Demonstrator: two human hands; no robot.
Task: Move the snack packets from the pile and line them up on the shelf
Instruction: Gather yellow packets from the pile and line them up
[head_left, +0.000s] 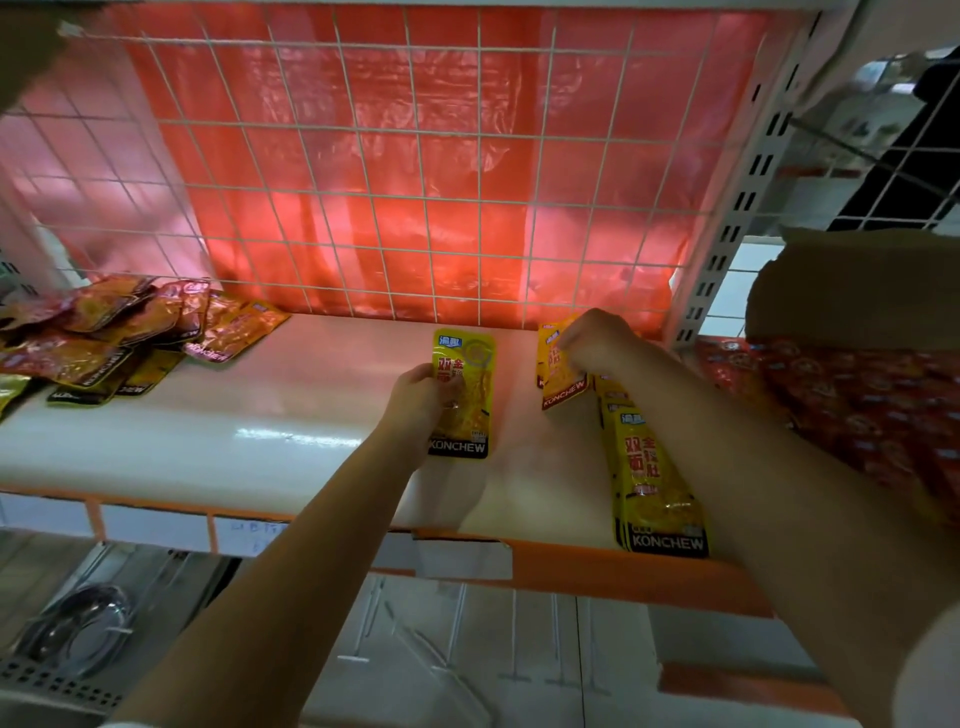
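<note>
Pinching yellow packet (464, 392) by its left edge, left hand (421, 395) holds it mid-shelf (291, 415), long axis front-to-back, KONCHEW end forward. Right hand (597, 345), fingers curled, grips rear packet (558, 371) of row (657, 483) right of it. Pile (114, 335) far left.

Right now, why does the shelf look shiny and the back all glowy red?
Head view: a light glares white off the glossy shelf; the red plastic sheet behind the wire grid glows as if backlit; the wide lens bends the shelf edges, and the corners are blurry.
</note>
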